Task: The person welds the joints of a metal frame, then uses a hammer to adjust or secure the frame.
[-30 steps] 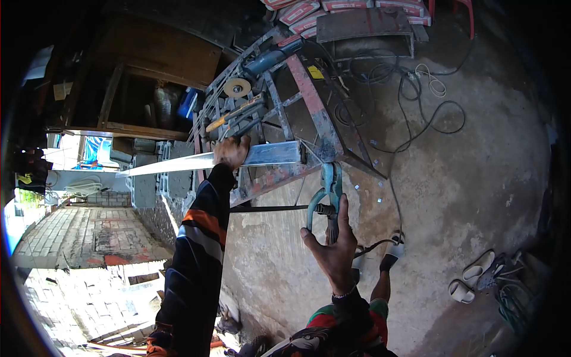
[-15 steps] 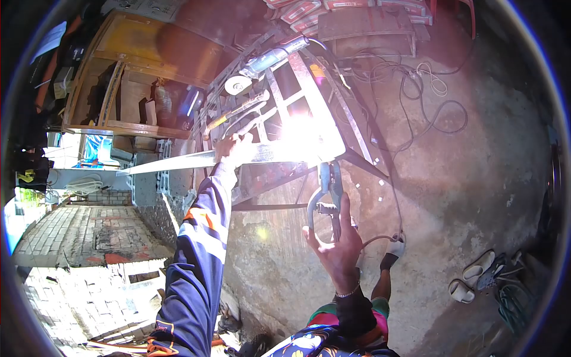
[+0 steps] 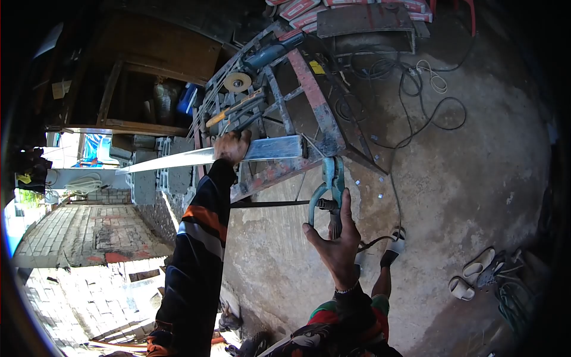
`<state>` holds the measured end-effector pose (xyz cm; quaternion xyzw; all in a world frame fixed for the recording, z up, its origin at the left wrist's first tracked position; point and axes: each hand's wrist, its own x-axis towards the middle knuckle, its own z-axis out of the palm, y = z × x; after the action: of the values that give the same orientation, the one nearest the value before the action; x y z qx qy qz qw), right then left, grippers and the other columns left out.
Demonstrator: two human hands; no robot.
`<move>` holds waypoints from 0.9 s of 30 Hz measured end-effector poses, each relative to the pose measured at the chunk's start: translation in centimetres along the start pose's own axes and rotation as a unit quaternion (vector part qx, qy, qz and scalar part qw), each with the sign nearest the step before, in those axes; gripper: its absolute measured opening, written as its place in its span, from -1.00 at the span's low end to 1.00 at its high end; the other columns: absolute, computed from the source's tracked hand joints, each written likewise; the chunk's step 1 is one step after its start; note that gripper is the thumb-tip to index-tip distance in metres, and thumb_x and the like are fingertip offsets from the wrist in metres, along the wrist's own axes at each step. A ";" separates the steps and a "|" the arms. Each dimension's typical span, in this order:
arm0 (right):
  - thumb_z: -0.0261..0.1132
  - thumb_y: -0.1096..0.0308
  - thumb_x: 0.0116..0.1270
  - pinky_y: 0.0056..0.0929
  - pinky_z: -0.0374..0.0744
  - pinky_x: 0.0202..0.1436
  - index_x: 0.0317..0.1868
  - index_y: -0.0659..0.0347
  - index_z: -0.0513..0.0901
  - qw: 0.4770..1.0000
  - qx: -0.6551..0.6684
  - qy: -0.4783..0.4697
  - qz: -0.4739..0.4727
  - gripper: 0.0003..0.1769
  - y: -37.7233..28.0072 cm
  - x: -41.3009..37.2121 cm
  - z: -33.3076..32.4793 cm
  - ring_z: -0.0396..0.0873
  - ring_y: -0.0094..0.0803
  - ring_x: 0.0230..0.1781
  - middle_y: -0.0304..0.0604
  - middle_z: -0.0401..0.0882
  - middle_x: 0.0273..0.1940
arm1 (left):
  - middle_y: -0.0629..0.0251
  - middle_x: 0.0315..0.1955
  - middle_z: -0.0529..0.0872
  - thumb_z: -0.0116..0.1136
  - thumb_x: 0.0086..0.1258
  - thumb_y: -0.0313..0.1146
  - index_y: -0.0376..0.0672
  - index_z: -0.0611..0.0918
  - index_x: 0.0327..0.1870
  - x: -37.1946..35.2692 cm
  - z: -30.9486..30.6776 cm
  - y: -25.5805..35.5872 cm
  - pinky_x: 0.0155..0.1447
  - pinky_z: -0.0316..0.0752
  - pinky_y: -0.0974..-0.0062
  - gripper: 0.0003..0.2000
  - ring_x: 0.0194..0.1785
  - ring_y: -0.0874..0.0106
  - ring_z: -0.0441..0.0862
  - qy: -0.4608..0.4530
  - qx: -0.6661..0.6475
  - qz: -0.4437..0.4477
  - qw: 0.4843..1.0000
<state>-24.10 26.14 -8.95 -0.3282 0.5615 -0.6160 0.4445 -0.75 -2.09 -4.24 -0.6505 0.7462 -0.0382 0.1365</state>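
My left hand [image 3: 232,147] grips a shiny rectangular metal tube [image 3: 276,149] that lies across the rusty, paint-stained metal stand [image 3: 306,77]. The tube's end sits near the stand's right corner, and its other end runs off to the left. In my right hand [image 3: 338,250] is a teal welding electrode holder [image 3: 334,172], its jaws pointing up toward that corner. A thin welding rod [image 3: 313,146] slants from the jaws to the tube's end. My right thumb lies along the holder's side; the other fingers are mostly hidden behind it.
On the stand lie an angle grinder [image 3: 273,55] with a round disc [image 3: 238,82] and a tool with an orange-yellow handle [image 3: 220,117]. Black cables [image 3: 410,89] loop over the concrete floor. Slippers [image 3: 479,265] lie at right, a wooden cabinet [image 3: 154,44] stands at left, and bags [image 3: 303,12] are stacked behind.
The glaring arc at the tube's end has gone out, and the scene is much darker. The tube's end and the rod now show clearly. Both hands have hardly moved.
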 end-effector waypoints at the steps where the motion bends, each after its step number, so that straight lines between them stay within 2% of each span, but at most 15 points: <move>1: 0.64 0.35 -0.01 -0.36 0.61 0.08 0.54 0.25 0.16 1.000 0.000 -0.001 0.001 0.14 0.2 0.0 0.1 0.67 -0.27 0.02 0.04 0.68 0.03 | -0.23 -0.21 0.72 -0.27 0.43 0.14 -0.33 0.73 -0.19 0.0 -0.1 0.1 0.16 0.49 0.08 -0.35 -0.04 -0.09 0.69 -0.002 -0.006 -0.006 1.000; 3: 0.64 0.34 -0.02 -0.38 0.62 0.04 0.53 0.24 0.18 0.999 -0.006 0.012 -0.044 0.13 0.7 0.0 0.3 0.68 -0.27 -0.01 0.04 0.68 0.03 | -0.24 -0.20 0.72 -0.28 0.43 0.14 -0.33 0.73 -0.18 0.0 -0.1 0.1 0.16 0.49 0.08 -0.34 -0.04 -0.09 0.69 -0.004 -0.012 -0.012 1.000; 6: 0.64 0.34 -0.02 -0.38 0.64 -0.01 0.53 0.23 0.19 0.999 -0.017 0.011 -0.037 0.13 0.8 0.0 0.2 0.69 -0.27 -0.04 0.02 0.69 0.02 | -0.20 -0.18 0.73 -0.27 0.43 0.16 -0.32 0.72 -0.17 0.5 0.8 -0.7 0.15 0.50 0.09 -0.34 -0.05 -0.08 0.69 0.000 -0.007 -0.014 1.000; 9: 0.63 0.35 -0.01 -0.36 0.65 -0.02 0.52 0.25 0.20 0.997 -0.053 0.020 -0.060 0.11 0.6 0.1 0.3 0.70 -0.26 -0.04 0.02 0.69 0.01 | -0.14 -0.16 0.73 -0.25 0.44 0.19 -0.33 0.71 -0.15 0.6 1.1 -1.0 0.14 0.52 0.10 -0.33 -0.07 -0.06 0.70 0.016 0.058 0.052 0.997; 11: 0.63 0.34 -0.01 -0.35 0.65 0.00 0.52 0.26 0.20 0.998 -0.051 0.012 -0.033 0.11 0.1 -0.1 0.2 0.70 -0.25 -0.04 0.02 0.69 0.01 | -0.10 -0.23 0.71 -0.01 0.40 -0.15 0.04 0.60 -0.06 0.0 0.1 -0.3 -0.07 0.55 -0.10 -0.78 -0.08 -0.06 0.70 -0.012 0.106 0.083 0.991; 12: 0.63 0.33 -0.01 -0.34 0.65 0.01 0.52 0.27 0.20 0.999 -0.048 0.003 -0.005 0.11 -0.1 -0.2 0.2 0.70 -0.24 -0.03 0.02 0.69 0.00 | -0.10 -0.18 0.70 -0.05 0.42 -0.18 0.04 0.59 -0.07 -0.6 -0.4 0.4 -0.05 0.54 -0.09 -0.79 -0.06 -0.08 0.69 -0.011 0.133 0.103 0.986; 14: 0.63 0.32 -0.02 -0.35 0.65 0.01 0.52 0.28 0.19 0.996 -0.033 0.023 -0.073 0.12 0.5 0.1 0.4 0.71 -0.26 -0.07 0.01 0.71 -0.03 | -0.08 -0.17 0.69 -0.01 0.40 -0.14 0.04 0.59 -0.08 0.4 0.2 -0.3 -0.07 0.55 -0.07 -0.78 -0.07 -0.09 0.69 -0.014 0.059 0.031 0.998; 15: 0.62 0.42 -0.01 -0.45 0.62 -0.05 0.56 0.29 0.07 0.995 -0.053 0.004 -0.082 0.18 0.5 0.1 0.2 0.66 -0.40 -0.09 0.01 0.68 0.04 | -0.06 -0.16 0.70 0.02 0.39 -0.06 0.03 0.60 -0.09 0.0 -0.1 -0.1 -0.04 0.54 -0.05 -0.75 -0.07 -0.10 0.68 -0.020 0.093 0.064 0.993; 16: 0.62 0.41 -0.01 -0.49 0.61 -0.11 0.56 0.27 0.07 0.997 -0.069 0.001 -0.047 0.19 0.4 0.0 0.1 0.65 -0.46 -0.18 -0.06 0.69 0.02 | -0.06 -0.17 0.71 0.02 0.38 0.00 0.03 0.61 -0.10 -0.4 -0.2 0.3 0.00 0.53 -0.03 -0.70 -0.07 -0.09 0.67 -0.015 0.128 0.089 0.988; 19: 0.62 0.41 0.00 -0.51 0.60 -0.11 0.56 0.27 0.08 1.000 -0.026 -0.005 -0.009 0.17 -0.1 -0.1 0.1 0.63 -0.47 -0.18 -0.06 0.69 0.01 | -0.09 -0.20 0.71 0.00 0.39 -0.01 0.03 0.61 -0.10 0.0 0.6 -0.3 0.00 0.52 -0.03 -0.71 -0.06 -0.10 0.67 -0.002 0.118 0.103 0.988; 21: 0.62 0.41 -0.01 -0.55 0.57 -0.16 0.56 0.25 0.10 0.995 -0.097 -0.004 -0.019 0.17 0.0 -0.1 -0.1 0.58 -0.53 -0.26 -0.10 0.69 -0.02 | -0.11 -0.24 0.70 0.00 0.40 -0.03 0.03 0.60 -0.09 -0.3 0.8 -0.2 -0.05 0.54 -0.03 -0.72 -0.08 -0.11 0.67 0.060 -0.003 0.000 0.998; 22: 0.62 0.41 -0.01 -0.55 0.57 -0.16 0.56 0.25 0.10 0.995 -0.097 -0.004 -0.019 0.17 0.1 -0.1 0.0 0.58 -0.53 -0.26 -0.10 0.69 -0.02 | -0.13 -0.25 0.69 0.03 0.39 -0.05 0.06 0.58 -0.08 0.1 0.5 -0.9 -0.09 0.54 -0.03 -0.75 -0.11 -0.09 0.68 0.004 0.086 0.083 0.993; 24: 0.63 0.31 -0.02 -0.36 0.65 -0.03 0.54 0.25 0.15 0.998 -0.033 0.010 -0.045 0.15 0.6 0.0 0.3 0.72 -0.24 -0.11 0.00 0.71 -0.05 | -0.08 -0.24 0.70 0.02 0.40 -0.10 0.09 0.58 -0.06 0.4 1.0 -1.4 -0.09 0.54 -0.02 -0.78 -0.12 -0.07 0.69 0.015 0.099 0.089 0.991; 26: 0.64 0.31 -0.02 -0.36 0.64 0.02 0.54 0.25 0.14 0.999 -0.026 0.010 -0.043 0.16 0.3 -0.1 0.3 0.70 -0.24 -0.06 0.00 0.70 -0.03 | -0.06 -0.24 0.70 0.01 0.40 -0.12 0.10 0.57 -0.05 -0.2 0.6 -0.7 -0.10 0.54 -0.02 -0.79 -0.12 -0.06 0.69 0.017 0.129 0.108 0.986; 27: 0.64 0.32 -0.02 -0.36 0.63 0.04 0.54 0.25 0.14 0.999 -0.027 -0.003 0.018 0.17 -0.6 -0.1 0.1 0.68 -0.26 -0.04 0.00 0.69 -0.02 | -0.05 -0.24 0.70 0.01 0.40 -0.15 0.12 0.56 -0.04 -0.6 0.0 -0.1 -0.10 0.54 -0.02 -0.80 -0.13 -0.05 0.70 0.018 0.159 0.127 0.979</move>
<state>-24.08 26.20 -8.37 -0.3319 0.5822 -0.5916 0.4482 -0.62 -1.55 -4.14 -0.5198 0.8092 -0.1504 0.2289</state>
